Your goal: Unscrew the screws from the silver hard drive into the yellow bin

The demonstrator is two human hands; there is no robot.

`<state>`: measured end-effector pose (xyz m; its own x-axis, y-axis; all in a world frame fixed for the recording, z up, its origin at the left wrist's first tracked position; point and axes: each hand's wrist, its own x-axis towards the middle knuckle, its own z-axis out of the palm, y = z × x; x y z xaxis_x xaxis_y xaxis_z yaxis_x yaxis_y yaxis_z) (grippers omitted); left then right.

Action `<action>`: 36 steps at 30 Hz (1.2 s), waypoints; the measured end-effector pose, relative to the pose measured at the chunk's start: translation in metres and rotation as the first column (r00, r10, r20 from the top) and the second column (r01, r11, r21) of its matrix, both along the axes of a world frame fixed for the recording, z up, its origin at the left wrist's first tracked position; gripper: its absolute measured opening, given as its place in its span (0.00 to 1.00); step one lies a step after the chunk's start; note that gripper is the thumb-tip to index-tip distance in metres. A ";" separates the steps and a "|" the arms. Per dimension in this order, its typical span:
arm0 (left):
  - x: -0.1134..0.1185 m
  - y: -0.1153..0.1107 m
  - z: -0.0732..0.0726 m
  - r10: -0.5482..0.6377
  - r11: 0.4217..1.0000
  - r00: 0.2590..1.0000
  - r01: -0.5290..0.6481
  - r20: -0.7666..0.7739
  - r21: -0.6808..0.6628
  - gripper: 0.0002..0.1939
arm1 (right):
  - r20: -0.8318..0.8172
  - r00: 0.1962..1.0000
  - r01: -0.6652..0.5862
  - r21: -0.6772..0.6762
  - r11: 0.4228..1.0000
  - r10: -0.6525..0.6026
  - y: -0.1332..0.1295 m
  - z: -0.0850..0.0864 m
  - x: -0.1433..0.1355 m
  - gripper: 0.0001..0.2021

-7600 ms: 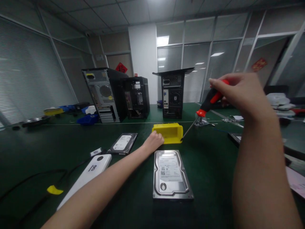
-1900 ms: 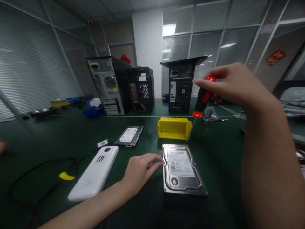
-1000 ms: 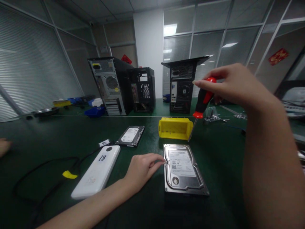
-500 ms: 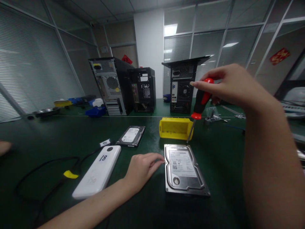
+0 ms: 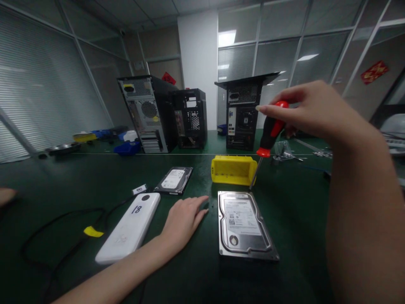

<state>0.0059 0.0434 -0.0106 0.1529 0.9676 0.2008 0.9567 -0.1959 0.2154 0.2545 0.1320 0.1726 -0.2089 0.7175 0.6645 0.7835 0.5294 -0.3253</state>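
Note:
My right hand (image 5: pixel 297 112) is closed around the red and black handle of a screwdriver (image 5: pixel 271 134). Its shaft slants down to the left, and the tip is close to the far right corner of a silver hard drive (image 5: pixel 243 223); whether they touch I cannot tell. The drive lies flat, label up. To its left, my left hand (image 5: pixel 183 217) rests by the table, fingers apart and holding nothing, a small gap from the drive's edge. Just behind the drive, a yellow bin (image 5: pixel 234 171) is tipped so its opening faces me.
A second hard drive (image 5: pixel 173 179) and a white power bank (image 5: pixel 129 228) marked 18 with a black cable lie left. Computer cases (image 5: pixel 148 114) stand at the back, another tower (image 5: pixel 242 116) right of them. Metal parts (image 5: pixel 283 152) lie right. Another person's hand (image 5: pixel 6 195) shows far left.
My left hand has let go of the drive's left edge and moved left, its fingers opening. My right hand and the screwdriver have shifted slightly right.

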 end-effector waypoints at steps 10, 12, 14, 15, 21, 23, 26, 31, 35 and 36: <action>0.003 0.000 0.002 -0.102 0.990 0.992 0.109 -0.079 0.086 0.11 | 0.018 1.000 0.015 -0.055 0.998 -0.014 -0.006 0.002 -0.003 0.22; 0.004 0.001 0.003 -0.104 0.989 0.991 0.112 -0.080 0.093 0.10 | 0.017 1.000 0.012 -0.067 0.998 -0.011 -0.006 0.003 -0.003 0.23; 0.004 0.001 0.003 -0.109 0.989 0.991 0.117 -0.083 0.095 0.09 | 0.021 1.000 0.022 -0.065 0.998 -0.021 -0.005 0.003 -0.004 0.24; 0.004 0.000 0.002 -0.108 0.989 0.991 0.116 -0.082 0.095 0.08 | 0.030 0.999 0.028 -0.062 0.998 -0.027 -0.005 0.003 -0.004 0.24; 0.003 -0.002 0.002 -0.035 0.993 0.995 0.045 -0.092 0.110 0.10 | 0.027 0.999 0.023 -0.076 0.997 -0.021 -0.005 0.003 -0.004 0.22; 0.003 -0.001 0.002 -0.044 0.994 0.992 0.056 -0.120 0.093 0.10 | 0.015 1.000 0.017 -0.081 0.997 -0.016 -0.006 0.002 -0.004 0.22; 0.003 0.001 0.003 -0.070 0.993 0.988 0.083 -0.140 0.087 0.10 | 0.011 1.000 0.007 -0.074 0.997 -0.006 -0.005 0.002 -0.005 0.21; 0.004 0.001 0.005 -0.108 0.989 0.983 0.121 -0.148 0.085 0.13 | 0.075 0.997 -0.023 -0.097 0.995 0.031 -0.003 0.001 -0.006 0.23; 0.004 0.000 0.004 -0.123 0.985 0.981 0.139 -0.148 0.103 0.12 | 0.111 0.991 -0.065 -0.113 0.991 0.077 -0.002 0.000 -0.009 0.22; 0.004 0.000 0.004 -0.121 0.984 0.981 0.139 -0.149 0.113 0.12 | 0.111 0.989 -0.084 -0.123 0.989 0.098 -0.002 0.000 -0.010 0.21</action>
